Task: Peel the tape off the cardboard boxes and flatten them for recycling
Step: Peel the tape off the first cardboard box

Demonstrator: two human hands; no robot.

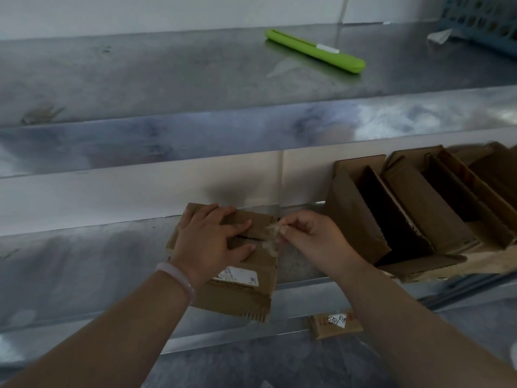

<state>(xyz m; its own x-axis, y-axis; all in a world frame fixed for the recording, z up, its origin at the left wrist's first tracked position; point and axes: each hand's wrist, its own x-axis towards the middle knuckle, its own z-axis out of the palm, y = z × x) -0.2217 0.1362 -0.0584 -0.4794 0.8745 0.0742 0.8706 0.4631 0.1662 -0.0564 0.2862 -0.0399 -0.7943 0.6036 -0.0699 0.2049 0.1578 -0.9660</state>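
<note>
Cardboard skins tear easily along a taped seam, so mind how you pull. Your right hand [310,239] pinches the crumpled end of the clear tape [272,236] between thumb and fingertips, at the right end of the slit in the small box [240,292]. That box lies in the lower middle of the frame on the metal shelf [84,261], and its near edge appears to hang over the front lip. A jerk or a steep upward pull would, I judge, snap the strip short and leave a stub on the seam, or lift the paper face of the flap with it. A low pull back along the seam looks safer. Because of the overhang, the box could tip or slide toward you if the pressing hand eases off. Your left hand [209,242] lies flat on the box top, fingers straight and spread, pointing right across the flaps on either side of the slit. Its fingertips sit near the sticky end, which could catch on them. The open boxes [358,219] stand just beside your right hand, at the right of the frame, so a wide sweep could knock them. Both forearms come in from the bottom corners.
</note>
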